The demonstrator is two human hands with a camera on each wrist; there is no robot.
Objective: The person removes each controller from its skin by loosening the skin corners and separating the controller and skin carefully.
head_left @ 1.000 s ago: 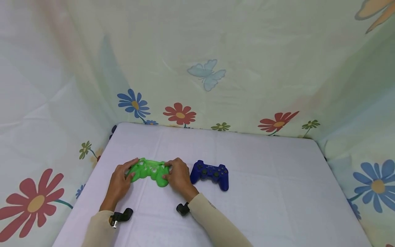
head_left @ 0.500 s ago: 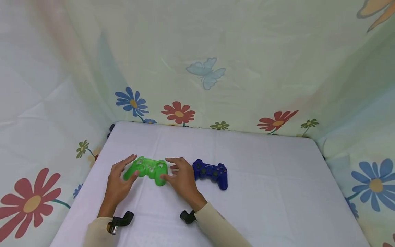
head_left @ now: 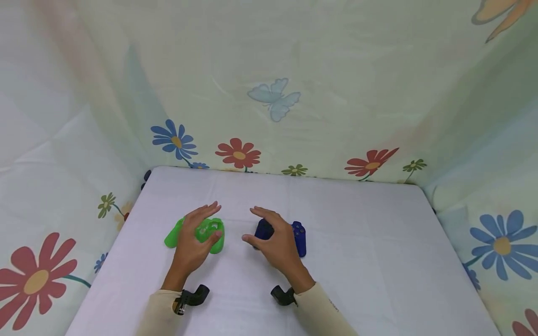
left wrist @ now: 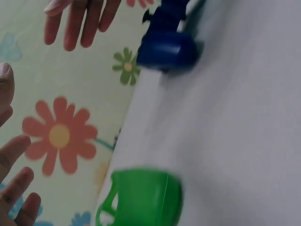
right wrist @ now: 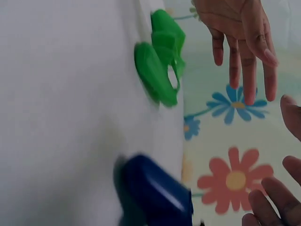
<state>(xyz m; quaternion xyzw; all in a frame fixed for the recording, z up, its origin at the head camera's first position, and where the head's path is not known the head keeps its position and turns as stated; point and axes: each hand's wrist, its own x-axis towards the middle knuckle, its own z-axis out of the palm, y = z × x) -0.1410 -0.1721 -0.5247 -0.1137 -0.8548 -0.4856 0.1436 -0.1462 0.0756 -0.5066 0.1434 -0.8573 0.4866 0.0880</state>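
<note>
A green game controller cover (head_left: 217,228) with cut-out holes lies on the left part of the table, partly hidden behind my left hand (head_left: 193,242). That hand hovers above it, fingers extended and holding nothing. To the right lies a dark blue game controller (head_left: 300,239). My right hand (head_left: 279,240) is raised over its left half and hides its middle; the fingers are spread and nothing is between them. Both palms face each other. In the left wrist view the blue controller (left wrist: 167,49) and the green cover (left wrist: 143,197) both sit apart from the hands.
A white cloth-covered table (head_left: 370,270) lies beneath everything. A curtain (head_left: 328,93) printed with flowers and a butterfly hangs behind it and at both sides. A small black camera (head_left: 195,296) is strapped to the left wrist, another (head_left: 283,296) to the right.
Both hands have let go of the green cover, risen and moved right. The left hand now covers part of it, and the right hand is over the blue controller.
</note>
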